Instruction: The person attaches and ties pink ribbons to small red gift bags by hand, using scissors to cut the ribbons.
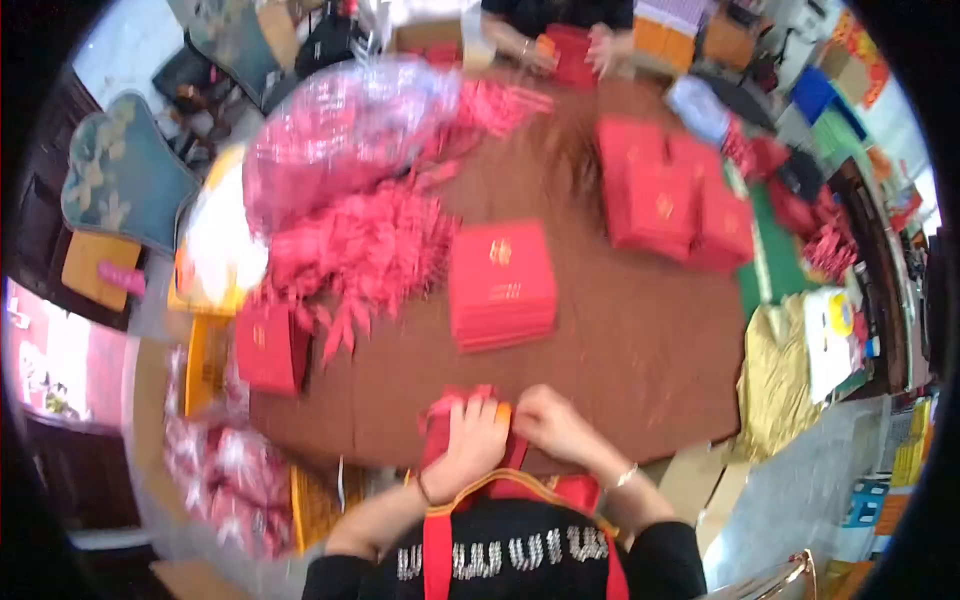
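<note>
Near the table's front edge, my left hand (477, 437) lies over a small red item with ribbon (437, 425), its fingers pressed on it; something orange shows at the fingertips. Close beside it on the right, my right hand (552, 422) has its fingers curled together, and what they hold, if anything, is too small to tell. Straight ahead of both hands stands a neat stack of red boxes or cards (502, 285) with gold print. A heap of red ribbons (365, 250) is to the left of that stack.
A brown-covered table (640, 350) bears more red stacks (665, 200) at the right, a plastic-wrapped red bundle (340, 135) at the back left and a red box (270, 348) at the left edge. Gold cloth (780, 380) hangs at the right. Another person's hands (600, 48) are across the table.
</note>
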